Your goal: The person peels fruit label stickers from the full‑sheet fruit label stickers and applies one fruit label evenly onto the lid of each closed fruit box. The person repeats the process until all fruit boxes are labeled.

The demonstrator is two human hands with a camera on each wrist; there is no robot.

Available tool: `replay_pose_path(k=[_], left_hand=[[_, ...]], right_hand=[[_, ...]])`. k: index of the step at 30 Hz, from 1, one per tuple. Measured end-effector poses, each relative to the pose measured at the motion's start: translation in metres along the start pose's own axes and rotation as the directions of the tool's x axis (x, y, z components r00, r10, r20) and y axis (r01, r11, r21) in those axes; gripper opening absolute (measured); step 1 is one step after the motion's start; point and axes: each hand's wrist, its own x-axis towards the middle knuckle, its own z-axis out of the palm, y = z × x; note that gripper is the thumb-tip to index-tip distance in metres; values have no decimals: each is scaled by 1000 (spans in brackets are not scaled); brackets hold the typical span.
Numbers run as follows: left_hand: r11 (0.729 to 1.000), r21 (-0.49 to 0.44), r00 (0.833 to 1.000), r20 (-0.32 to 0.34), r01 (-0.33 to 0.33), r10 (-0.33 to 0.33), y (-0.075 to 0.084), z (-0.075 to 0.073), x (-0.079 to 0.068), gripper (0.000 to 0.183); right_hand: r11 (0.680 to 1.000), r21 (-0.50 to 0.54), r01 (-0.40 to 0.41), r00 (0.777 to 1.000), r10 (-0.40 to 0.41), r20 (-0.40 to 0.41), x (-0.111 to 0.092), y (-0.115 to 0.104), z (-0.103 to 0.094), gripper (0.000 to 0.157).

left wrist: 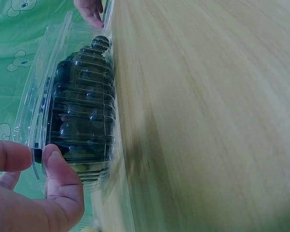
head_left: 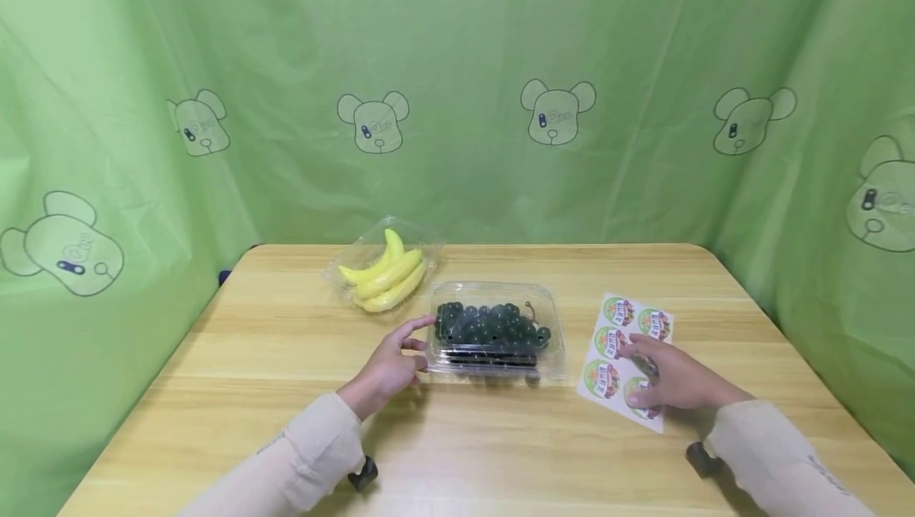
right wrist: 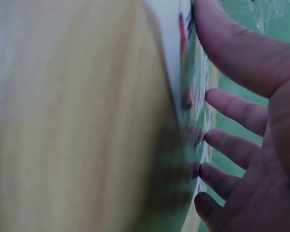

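Note:
A clear plastic clamshell box with dark grapes inside sits on the table. My left hand is at its left end; in the left wrist view the thumb and a finger pinch the box's rim. To the right lies a white sheet of round fruit stickers. My right hand rests on this sheet with fingers spread, the fingertips touching its surface. In the right wrist view the sheet's near edge appears slightly raised, and that view is partly blurred.
Yellow bananas in a clear plastic pack stand behind the grape box, to the left. The wooden table ends at a green curtain printed with bear heads, which encloses the back and sides.

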Motion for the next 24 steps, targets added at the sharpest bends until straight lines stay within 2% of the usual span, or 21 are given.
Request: replay_pose_path(k=[8, 24], left_hand=[[1000, -3, 1000, -2, 8, -8, 2, 0, -2, 76], [1000, -3, 1000, -3, -3, 3, 0, 1, -1, 74]], right_hand=[[999, -35, -16, 1000, 17, 20, 4, 2, 0, 82], [999, -38, -15, 999, 17, 39, 18, 12, -5, 82]])
